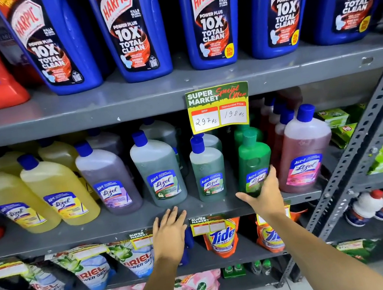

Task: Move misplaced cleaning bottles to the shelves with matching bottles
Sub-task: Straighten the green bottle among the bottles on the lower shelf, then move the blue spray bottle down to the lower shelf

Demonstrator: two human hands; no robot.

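With our right hand gripping the green bottle low at the middle shelf front edge and our left hand flat and empty, a tilt could topple the adjacent pink bottle.

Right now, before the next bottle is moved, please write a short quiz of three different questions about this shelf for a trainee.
1. True or false: the right hand grips the bright green Lizol bottle on the middle shelf.
2. Which discounted price is written on the offer tag? A) 297 rs B) 198 rs C) 98 rs
3. Fill in: the big blue bottles on the top shelf carry the brand name ____.

Key
1. True. The fingers wrap its lower part; the left hand is open and holds nothing.
2. B. The 297 rs stands under MRP.
3. Harpic.
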